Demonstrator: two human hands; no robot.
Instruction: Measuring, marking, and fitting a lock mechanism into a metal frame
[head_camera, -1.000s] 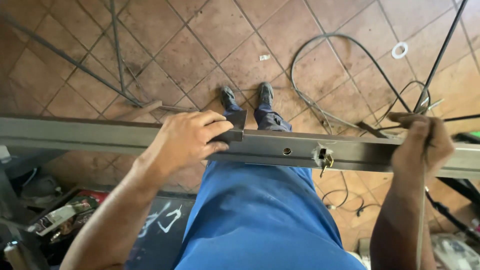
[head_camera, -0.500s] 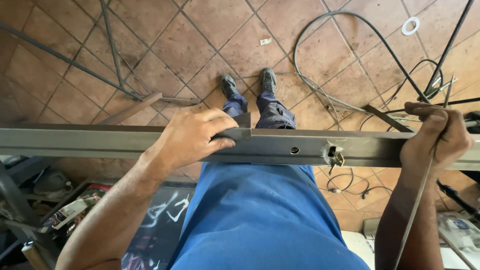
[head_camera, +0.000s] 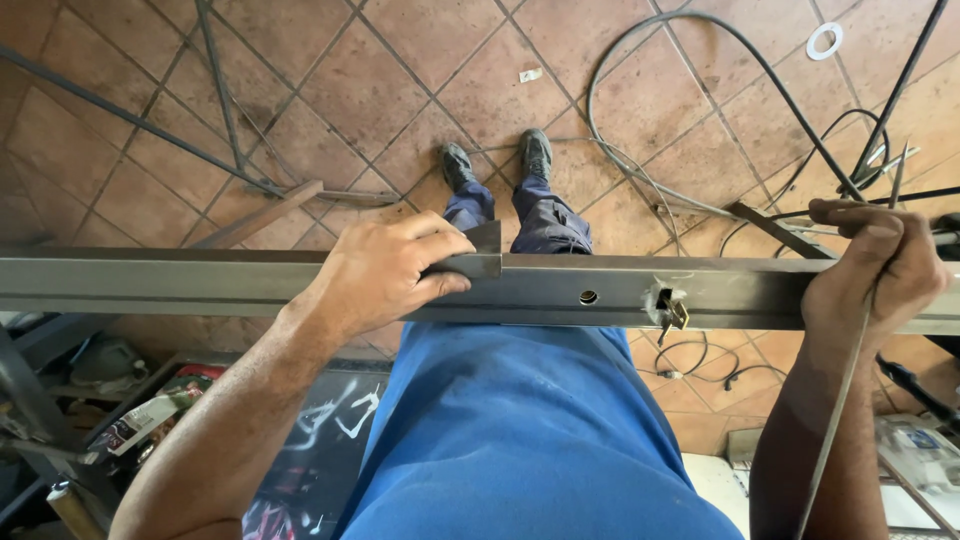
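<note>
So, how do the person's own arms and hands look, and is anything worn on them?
The left hand and right hand are bare: no gloves, rings or watch show. Both forearms are uncovered, with no sleeves in view. Below them hangs a blue shirt.
</note>
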